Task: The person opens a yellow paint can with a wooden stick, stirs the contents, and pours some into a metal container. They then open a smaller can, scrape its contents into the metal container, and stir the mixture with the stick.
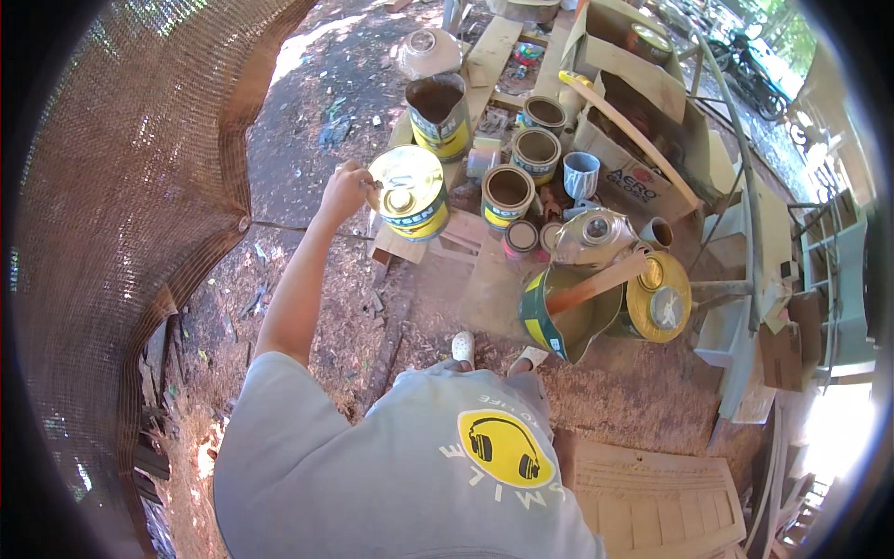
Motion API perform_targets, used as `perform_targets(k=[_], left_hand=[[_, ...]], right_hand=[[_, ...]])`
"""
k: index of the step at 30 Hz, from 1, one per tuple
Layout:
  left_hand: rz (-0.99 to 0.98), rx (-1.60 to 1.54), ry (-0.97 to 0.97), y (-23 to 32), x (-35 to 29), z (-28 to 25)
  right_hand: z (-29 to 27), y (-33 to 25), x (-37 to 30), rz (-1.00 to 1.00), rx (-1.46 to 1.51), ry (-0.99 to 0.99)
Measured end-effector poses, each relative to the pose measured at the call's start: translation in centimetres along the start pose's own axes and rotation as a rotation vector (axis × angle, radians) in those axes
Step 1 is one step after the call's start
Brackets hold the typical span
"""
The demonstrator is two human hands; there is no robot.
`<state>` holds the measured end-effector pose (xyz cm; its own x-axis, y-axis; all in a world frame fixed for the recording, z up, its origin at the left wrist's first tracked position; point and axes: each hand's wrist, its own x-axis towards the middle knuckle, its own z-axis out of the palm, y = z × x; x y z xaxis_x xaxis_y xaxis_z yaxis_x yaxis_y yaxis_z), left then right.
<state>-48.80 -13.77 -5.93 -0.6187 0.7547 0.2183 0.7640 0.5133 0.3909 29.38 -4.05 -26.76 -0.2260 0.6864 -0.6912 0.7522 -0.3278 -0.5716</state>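
At arm's length, my left hand (348,189) is closed at the left side of a yellow and blue paint can (408,191) with a shiny gold lid. Its fingers seem to grip the can's handle, though the handle itself is hard to make out. Just beyond stands an open, cut-down can (438,116) with a yellow label. To the right are several smaller open paint cans, one of them an open can (508,197) with a dark inside. My right hand is out of sight.
A large bent-rimmed can (570,317) holds a wooden stick (601,282), beside a gold-lidded can (659,303). Behind are a blue-grey cup (581,174) and cardboard boxes (643,140). Brown netting (140,186) hangs at left; a panelled wooden board (652,494) lies lower right.
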Motion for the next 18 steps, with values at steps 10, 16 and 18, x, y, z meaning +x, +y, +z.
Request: perform_targets(k=[10, 16, 18], left_hand=[[-0.266, -0.294, 0.061, 8.6, -5.9, 0.7], [-0.505, -0.498, 0.004, 11.1, -16.2, 4.6], [-0.486, -0.554, -0.004, 9.9, -20.9, 7.1]], right_hand=[[2.0, -20.9, -2.6, -0.553, -0.14, -0.399], [11.4, -42.3, -5.3, -0.924, -0.223, -0.655], [16.7, -47.7, -4.5, -1.137, -0.364, -0.581]])
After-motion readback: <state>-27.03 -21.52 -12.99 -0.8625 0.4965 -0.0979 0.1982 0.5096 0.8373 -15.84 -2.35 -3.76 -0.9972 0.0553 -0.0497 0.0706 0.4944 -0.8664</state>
